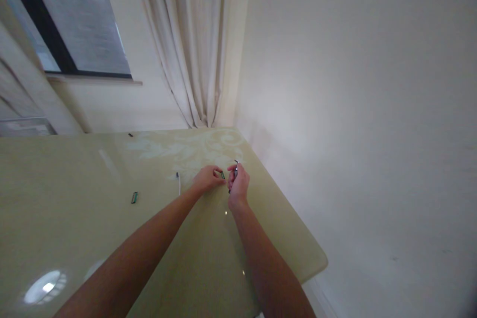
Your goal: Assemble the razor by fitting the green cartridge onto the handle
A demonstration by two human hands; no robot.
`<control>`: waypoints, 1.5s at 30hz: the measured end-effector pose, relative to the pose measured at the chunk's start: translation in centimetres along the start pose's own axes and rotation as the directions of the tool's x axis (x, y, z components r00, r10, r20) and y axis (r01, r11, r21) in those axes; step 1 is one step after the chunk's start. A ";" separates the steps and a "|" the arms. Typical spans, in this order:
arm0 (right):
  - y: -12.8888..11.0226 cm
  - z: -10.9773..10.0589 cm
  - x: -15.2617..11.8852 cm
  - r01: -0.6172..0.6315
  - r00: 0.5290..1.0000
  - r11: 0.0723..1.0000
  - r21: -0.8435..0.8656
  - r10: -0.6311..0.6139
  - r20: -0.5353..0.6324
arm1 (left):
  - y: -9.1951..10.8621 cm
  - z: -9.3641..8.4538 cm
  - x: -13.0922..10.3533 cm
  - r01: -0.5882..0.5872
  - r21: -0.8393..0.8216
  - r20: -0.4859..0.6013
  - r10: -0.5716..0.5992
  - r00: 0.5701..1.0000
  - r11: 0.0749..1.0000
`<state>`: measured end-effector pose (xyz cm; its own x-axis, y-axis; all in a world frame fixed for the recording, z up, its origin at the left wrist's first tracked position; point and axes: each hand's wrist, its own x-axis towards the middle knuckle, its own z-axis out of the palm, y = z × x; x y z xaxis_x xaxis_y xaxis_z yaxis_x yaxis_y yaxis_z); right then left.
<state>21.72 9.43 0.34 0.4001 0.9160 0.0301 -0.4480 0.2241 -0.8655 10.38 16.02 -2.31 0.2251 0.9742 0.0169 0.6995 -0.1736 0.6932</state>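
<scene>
Near the right end of the table, my left hand [207, 178] pinches a small green piece with a dark edge [222, 175] between thumb and fingers. Close beside it, my right hand [239, 182] is closed round a small dark and silvery tool [236, 171] whose thin bent tip sticks up above the fingers. Most of that tool is hidden in the grip, so its kind is unclear. The two hands are a little apart, just above the tabletop. Left of them lies a similar green rectangular piece with a dark border [134, 198].
The pale green glossy table [93, 238] meets the wall along its right side. On it lie a thin white strip with a dark end [179, 184] and a tiny black object [130, 134] at the far edge. Behind hang a curtain [197, 44] and a window [82, 20].
</scene>
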 end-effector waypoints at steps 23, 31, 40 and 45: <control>0.3 2.3 -4.8 -0.183 0.944 0.976 -0.122 0.209 0.257 | -16.6 -14.5 -15.7 0.306 0.344 -0.309 -0.200 0.930 0.888; 1.2 1.7 -6.2 -0.252 0.839 0.935 -0.249 0.339 0.425 | -10.8 -11.7 -16.2 -0.097 -0.056 -0.451 0.062 0.890 0.994; 1.2 1.7 -8.1 -0.419 0.573 0.876 -0.240 0.460 0.678 | -3.7 -7.4 -18.5 -0.396 -0.373 -0.421 0.227 0.878 0.839; 0.8 1.5 -8.4 -0.493 0.481 0.839 -0.231 0.484 0.731 | -3.9 -7.1 -18.8 -0.370 -0.520 -0.374 0.184 0.909 0.770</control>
<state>16.80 2.45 0.19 -0.6084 0.7926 -0.0393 -0.3887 -0.3408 -0.8560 -1.38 -0.57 -0.20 0.0799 0.9074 0.4126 0.1025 -0.4192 0.9021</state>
